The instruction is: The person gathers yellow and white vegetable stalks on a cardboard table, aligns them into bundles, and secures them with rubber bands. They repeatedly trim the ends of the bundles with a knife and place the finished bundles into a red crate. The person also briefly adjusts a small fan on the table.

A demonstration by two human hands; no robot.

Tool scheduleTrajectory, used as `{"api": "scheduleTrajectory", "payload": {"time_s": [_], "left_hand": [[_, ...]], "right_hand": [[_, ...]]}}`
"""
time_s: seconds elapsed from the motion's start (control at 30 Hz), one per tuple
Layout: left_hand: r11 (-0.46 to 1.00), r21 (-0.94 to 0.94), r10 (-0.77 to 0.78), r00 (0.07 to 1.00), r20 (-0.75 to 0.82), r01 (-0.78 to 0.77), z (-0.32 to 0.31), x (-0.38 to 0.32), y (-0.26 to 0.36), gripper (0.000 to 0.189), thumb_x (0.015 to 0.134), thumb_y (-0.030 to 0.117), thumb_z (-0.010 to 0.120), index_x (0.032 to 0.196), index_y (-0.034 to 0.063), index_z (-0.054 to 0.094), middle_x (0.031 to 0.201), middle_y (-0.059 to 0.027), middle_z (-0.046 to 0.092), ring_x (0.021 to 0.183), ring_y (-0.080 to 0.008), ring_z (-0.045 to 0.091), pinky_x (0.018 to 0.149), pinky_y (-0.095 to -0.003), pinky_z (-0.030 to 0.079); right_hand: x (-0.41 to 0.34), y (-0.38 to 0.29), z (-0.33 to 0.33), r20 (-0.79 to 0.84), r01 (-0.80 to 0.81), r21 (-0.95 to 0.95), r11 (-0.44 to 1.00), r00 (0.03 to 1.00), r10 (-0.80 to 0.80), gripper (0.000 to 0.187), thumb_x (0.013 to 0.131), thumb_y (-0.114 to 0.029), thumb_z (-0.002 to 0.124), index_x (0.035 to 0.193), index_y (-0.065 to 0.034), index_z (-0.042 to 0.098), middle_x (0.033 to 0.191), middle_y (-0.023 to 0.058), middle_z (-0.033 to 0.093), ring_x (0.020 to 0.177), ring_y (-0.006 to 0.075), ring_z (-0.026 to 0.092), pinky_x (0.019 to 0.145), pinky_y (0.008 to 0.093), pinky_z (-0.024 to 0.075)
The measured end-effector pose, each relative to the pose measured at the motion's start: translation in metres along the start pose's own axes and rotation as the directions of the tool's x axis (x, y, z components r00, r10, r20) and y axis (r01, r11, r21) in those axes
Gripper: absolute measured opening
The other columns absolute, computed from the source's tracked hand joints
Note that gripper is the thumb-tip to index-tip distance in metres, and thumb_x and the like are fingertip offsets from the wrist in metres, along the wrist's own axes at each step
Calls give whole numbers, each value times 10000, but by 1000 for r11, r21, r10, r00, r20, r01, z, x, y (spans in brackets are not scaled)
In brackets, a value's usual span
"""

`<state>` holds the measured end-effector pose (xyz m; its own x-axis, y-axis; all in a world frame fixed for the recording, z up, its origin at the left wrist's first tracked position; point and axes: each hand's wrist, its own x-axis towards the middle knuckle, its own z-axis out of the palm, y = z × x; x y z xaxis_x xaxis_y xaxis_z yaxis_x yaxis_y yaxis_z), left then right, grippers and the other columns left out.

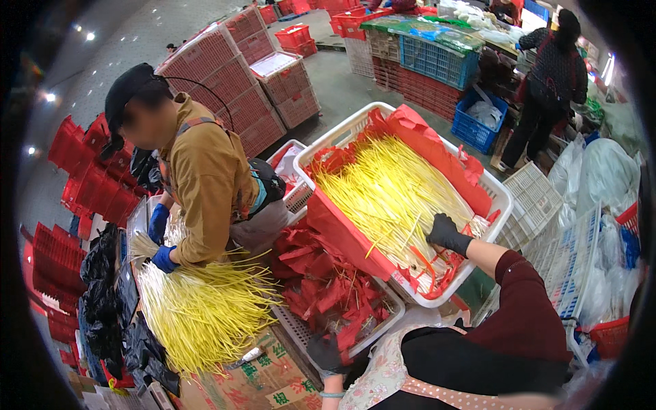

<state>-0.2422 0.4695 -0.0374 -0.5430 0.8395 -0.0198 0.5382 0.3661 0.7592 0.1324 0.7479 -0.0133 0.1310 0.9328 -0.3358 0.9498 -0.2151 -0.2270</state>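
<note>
A large white plastic crate [499, 197] lined with red paper [410, 125] holds long yellow stalks [389, 179], likely yellow chives, with pale ends towards the right. My right hand [449, 234], in a black glove, rests at the pale ends of the stalks, its fingers curled; whether it grips any cannot be told. Near its fingers lies an orange-red strip [423, 258]. My left hand [326, 353], also black-gloved and blurred, is low beside a lower white crate [382, 328] filled with crumpled red paper [328, 287]. Whether it holds anything is unclear.
At the left, a co-worker [205, 174] in blue gloves handles another heap of yellow stalks [205, 307] on a cardboard-covered surface [266, 379]. Stacked red crates [220, 82] stand behind. Another person [553, 82] stands upper right, near a blue crate [479, 123]. White crates [533, 200] lean at the right.
</note>
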Motion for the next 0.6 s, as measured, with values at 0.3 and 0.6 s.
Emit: {"api": "scheduleTrajectory", "payload": {"time_s": [0.3, 0.6], "left_hand": [[981, -5, 192, 974, -119, -194, 39, -35, -15, 561, 735, 130, 643, 1245, -26, 471, 1269, -223, 487, 1195, -380, 437, 1018, -443, 326], [998, 19, 61, 977, -206, -59, -20, -74, -18, 543, 730, 82, 619, 1236, -48, 473, 1246, -247, 489, 1195, -374, 440, 1026, -418, 327]], "right_hand": [[13, 14, -1, -61, 189, 145, 971, 981, -182, 753, 596, -354, 747, 1185, 19, 462, 1011, 235, 617, 935, 339, 615, 794, 395, 502], [25, 4, -100, -313, 281, 309, 909, 932, -182, 880, 606, -354, 748, 1339, -74, 348, 1007, 214, 630, 903, 350, 624, 778, 414, 501]]}}
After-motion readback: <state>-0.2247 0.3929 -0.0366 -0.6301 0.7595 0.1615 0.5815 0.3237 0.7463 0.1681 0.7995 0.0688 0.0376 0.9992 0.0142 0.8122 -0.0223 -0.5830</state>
